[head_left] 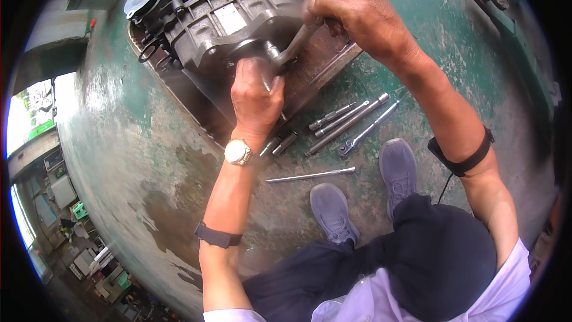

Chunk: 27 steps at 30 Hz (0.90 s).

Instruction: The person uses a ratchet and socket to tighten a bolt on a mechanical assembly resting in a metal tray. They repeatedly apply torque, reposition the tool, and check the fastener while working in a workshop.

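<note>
A dark metal gearbox-like housing (229, 15) with ribbed sides stands on a rusty brown tray (325, 77). My right hand (351, 9) is closed round the long handle of a socket wrench (301, 40). Its head, carrying a short silver socket, meets the near face of the housing beside a round flange. My left hand (256, 92), a watch on its wrist, is curled against that same face just left of and below the wrench head. Its fingertips are turned away, so what they grip is hidden.
On the green, worn floor right of the tray lie several extension bars (351, 122) and a ratchet (369, 128). Two sockets (285, 143) lie by the tray's near corner. A thin rod (310, 175) lies ahead of my shoes (333, 211). A green metal frame (518, 42) stands at the right.
</note>
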Each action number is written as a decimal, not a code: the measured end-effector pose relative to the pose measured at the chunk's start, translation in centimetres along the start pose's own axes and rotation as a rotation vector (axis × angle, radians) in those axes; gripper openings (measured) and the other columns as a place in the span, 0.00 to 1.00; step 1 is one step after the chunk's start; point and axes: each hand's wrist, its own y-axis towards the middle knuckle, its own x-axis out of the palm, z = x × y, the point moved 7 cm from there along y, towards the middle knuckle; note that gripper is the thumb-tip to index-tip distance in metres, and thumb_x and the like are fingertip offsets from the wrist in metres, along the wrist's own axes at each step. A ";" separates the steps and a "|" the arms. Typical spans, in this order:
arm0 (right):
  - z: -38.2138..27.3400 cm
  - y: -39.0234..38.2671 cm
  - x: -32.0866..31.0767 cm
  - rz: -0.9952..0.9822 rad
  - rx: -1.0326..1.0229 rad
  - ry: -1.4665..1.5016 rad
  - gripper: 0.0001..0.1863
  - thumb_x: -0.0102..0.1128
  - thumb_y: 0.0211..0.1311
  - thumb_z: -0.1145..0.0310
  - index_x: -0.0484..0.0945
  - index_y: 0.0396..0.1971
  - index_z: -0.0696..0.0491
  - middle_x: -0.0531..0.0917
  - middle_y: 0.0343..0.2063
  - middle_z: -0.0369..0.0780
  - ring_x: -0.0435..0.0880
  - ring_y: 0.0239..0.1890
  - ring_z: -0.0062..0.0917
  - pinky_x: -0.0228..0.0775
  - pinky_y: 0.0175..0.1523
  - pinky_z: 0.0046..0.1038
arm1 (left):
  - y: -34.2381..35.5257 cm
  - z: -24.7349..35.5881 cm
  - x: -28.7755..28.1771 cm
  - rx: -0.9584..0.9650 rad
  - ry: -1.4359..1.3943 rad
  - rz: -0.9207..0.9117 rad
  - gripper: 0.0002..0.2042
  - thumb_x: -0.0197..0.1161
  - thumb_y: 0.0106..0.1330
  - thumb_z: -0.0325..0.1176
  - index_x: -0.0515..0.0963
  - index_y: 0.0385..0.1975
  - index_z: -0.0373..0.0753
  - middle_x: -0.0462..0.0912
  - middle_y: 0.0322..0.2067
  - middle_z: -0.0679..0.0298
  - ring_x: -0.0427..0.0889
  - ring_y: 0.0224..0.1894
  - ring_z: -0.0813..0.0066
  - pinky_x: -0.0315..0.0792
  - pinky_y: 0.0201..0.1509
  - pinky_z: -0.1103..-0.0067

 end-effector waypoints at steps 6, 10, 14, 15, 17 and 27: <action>3.1 -0.6 -2.9 0.023 0.029 0.041 0.12 0.54 0.56 0.70 0.74 0.39 0.60 0.80 0.24 0.36 0.74 0.22 0.18 0.66 0.28 0.20 | -0.7 -0.7 0.4 -0.007 0.009 0.034 0.13 0.66 0.47 0.24 0.74 0.34 0.33 0.75 0.29 0.54 0.77 0.30 0.55 0.73 0.34 0.68; 2.6 0.0 -2.7 0.104 0.030 0.068 0.15 0.53 0.54 0.70 0.71 0.42 0.59 0.77 0.25 0.36 0.70 0.22 0.17 0.61 0.27 0.19 | -0.2 0.5 0.1 0.034 0.043 -0.026 0.20 0.67 0.44 0.25 0.72 0.39 0.30 0.74 0.35 0.48 0.77 0.37 0.48 0.75 0.40 0.65; 1.8 -0.4 -1.5 0.146 0.185 0.220 0.13 0.54 0.55 0.70 0.74 0.41 0.58 0.77 0.23 0.36 0.68 0.19 0.17 0.65 0.26 0.19 | 0.3 1.5 0.3 -0.087 0.108 -0.089 0.25 0.70 0.47 0.27 0.71 0.47 0.31 0.74 0.36 0.49 0.78 0.38 0.50 0.75 0.40 0.64; 1.1 -0.6 -0.6 0.073 0.125 0.218 0.12 0.53 0.56 0.71 0.74 0.41 0.58 0.77 0.23 0.36 0.69 0.19 0.17 0.65 0.26 0.19 | 0.3 1.9 0.4 -0.109 0.122 -0.085 0.25 0.69 0.48 0.26 0.71 0.48 0.31 0.75 0.36 0.50 0.78 0.37 0.50 0.75 0.40 0.64; 0.8 -1.4 0.2 0.046 0.092 0.197 0.11 0.53 0.59 0.71 0.74 0.40 0.57 0.77 0.23 0.36 0.69 0.19 0.17 0.65 0.25 0.19 | 0.2 2.2 0.8 -0.148 0.159 -0.116 0.23 0.68 0.50 0.26 0.72 0.48 0.34 0.75 0.37 0.50 0.79 0.38 0.50 0.75 0.40 0.64; 4.9 0.0 -3.5 0.111 0.238 0.442 0.06 0.54 0.64 0.70 0.74 0.38 0.54 0.76 0.23 0.34 0.64 0.14 0.14 0.67 0.22 0.21 | 0.2 1.5 2.0 -0.266 0.142 -0.317 0.13 0.57 0.55 0.25 0.77 0.41 0.39 0.77 0.36 0.48 0.79 0.42 0.48 0.74 0.46 0.60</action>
